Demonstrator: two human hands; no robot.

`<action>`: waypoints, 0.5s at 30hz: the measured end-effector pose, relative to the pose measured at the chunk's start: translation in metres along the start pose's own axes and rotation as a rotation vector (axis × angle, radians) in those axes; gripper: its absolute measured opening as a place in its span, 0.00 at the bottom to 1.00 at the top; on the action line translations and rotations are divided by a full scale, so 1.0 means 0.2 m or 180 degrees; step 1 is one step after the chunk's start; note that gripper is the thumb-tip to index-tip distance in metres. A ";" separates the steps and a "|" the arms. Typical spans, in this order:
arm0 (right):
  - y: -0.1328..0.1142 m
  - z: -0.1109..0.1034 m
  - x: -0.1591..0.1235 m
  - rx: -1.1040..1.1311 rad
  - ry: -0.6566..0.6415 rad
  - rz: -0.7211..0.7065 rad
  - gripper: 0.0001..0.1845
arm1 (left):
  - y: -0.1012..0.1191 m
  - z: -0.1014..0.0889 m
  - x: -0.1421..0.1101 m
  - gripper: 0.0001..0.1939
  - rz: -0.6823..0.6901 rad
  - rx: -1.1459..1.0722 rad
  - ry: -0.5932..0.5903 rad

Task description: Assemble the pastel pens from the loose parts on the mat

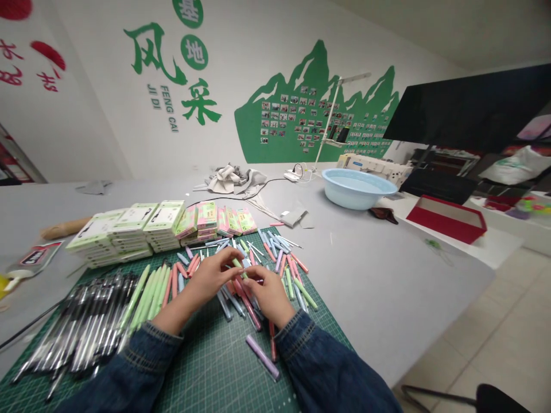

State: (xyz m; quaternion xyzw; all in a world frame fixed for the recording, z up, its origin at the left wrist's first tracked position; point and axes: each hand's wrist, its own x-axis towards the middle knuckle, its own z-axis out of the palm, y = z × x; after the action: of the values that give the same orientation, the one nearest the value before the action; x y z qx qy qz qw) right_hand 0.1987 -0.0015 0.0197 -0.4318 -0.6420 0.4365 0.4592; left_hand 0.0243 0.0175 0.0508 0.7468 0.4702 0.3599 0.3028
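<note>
Here, my left hand [219,269] and right hand [267,291] pinch a green pen piece [239,267], fingers nearly closed; loose pens [247,298] lie beneath

The person's left hand [219,272] and right hand [267,291] meet in front of the body, fingertips close together, fingers curled and thumbs toward each other; both forearms reach forward and angle inward, wrists bare beyond dark blue denim cuffs
</note>
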 end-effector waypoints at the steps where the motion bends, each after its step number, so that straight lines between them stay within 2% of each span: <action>1: 0.01 0.00 0.00 0.0081 -0.0002 0.0032 0.11 | -0.01 0.01 0.00 0.14 -0.0024 -0.0187 -0.0007; 5: 0.04 0.00 0.02 0.0778 0.0012 0.0350 0.09 | -0.02 0.00 -0.01 0.23 -0.0110 -0.0915 -0.0029; 11: 0.01 0.00 0.01 0.1372 -0.0020 0.0841 0.13 | -0.03 -0.01 -0.01 0.23 -0.0336 -0.1593 0.0005; 15: -0.01 -0.01 0.00 0.1634 -0.0295 0.1075 0.16 | -0.03 0.01 -0.01 0.24 -0.0386 -0.1719 0.0067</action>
State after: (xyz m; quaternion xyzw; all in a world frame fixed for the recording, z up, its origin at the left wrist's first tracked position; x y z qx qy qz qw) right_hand 0.2000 -0.0028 0.0227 -0.3820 -0.4502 0.6737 0.4444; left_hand 0.0222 0.0183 0.0459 0.6057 0.4042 0.4612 0.5070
